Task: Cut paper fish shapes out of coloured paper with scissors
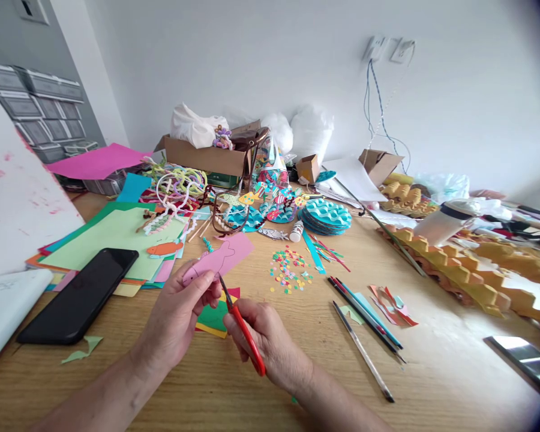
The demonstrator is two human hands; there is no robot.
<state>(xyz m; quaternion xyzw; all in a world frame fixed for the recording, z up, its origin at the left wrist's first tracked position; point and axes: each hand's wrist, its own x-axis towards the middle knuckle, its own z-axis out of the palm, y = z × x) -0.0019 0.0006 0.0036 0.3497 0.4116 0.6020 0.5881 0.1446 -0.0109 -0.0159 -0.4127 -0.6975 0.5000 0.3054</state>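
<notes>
A piece of pink paper [239, 247] with a fish outline drawn on it is pinched in my left hand [180, 306], between thumb and fingers. My right hand [270, 336] grips red-handled scissors [247, 339], whose blades meet the paper's lower edge beside my left fingertips. Beneath the hands lie small sheets of green paper [212, 318], with yellow and red ones in the same pile. An orange paper fish [164, 249] rests on the coloured sheets to the left.
At left are a black phone [78, 294] and light green paper [117, 240]. Paper confetti [290, 267], a white glue bottle [296, 231] and wavy blue paper discs [326, 216] lie ahead. Pens [364, 351], orange scraps [393, 306] and egg cartons [450, 264] are to the right.
</notes>
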